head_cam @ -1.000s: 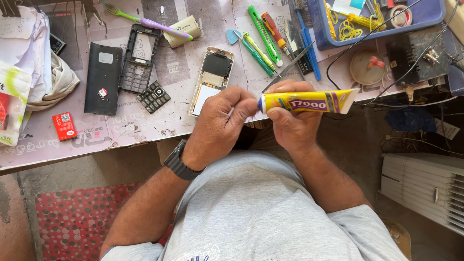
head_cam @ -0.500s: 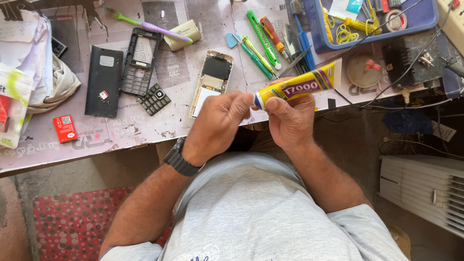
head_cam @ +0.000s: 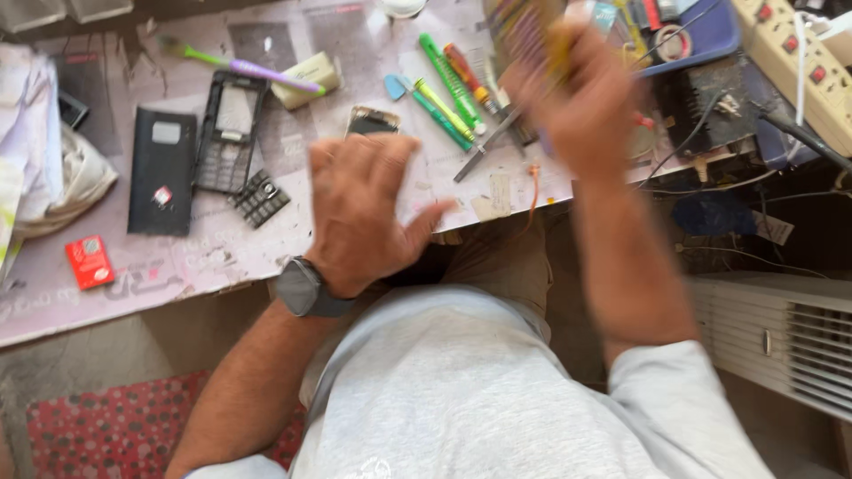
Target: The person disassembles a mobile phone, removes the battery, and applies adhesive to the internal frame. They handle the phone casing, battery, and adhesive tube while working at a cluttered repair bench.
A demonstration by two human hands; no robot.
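A small red packet (head_cam: 90, 262) lies near the table's left edge. A red sticker (head_cam: 161, 196) sits on the black phone cover (head_cam: 161, 170). A cream box (head_cam: 306, 74) lies beside the toothbrush (head_cam: 240, 64).

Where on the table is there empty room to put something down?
Bare table lies between the red box, the keypad and the left hand. Near the screwdrivers and blue tray it is crowded.

Single head view, looking steeply down, close over workbench (head_cam: 222, 257)

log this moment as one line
left hand: open, over phone part | right hand: raised, blurred, holding yellow glue tube | bench: cluttered
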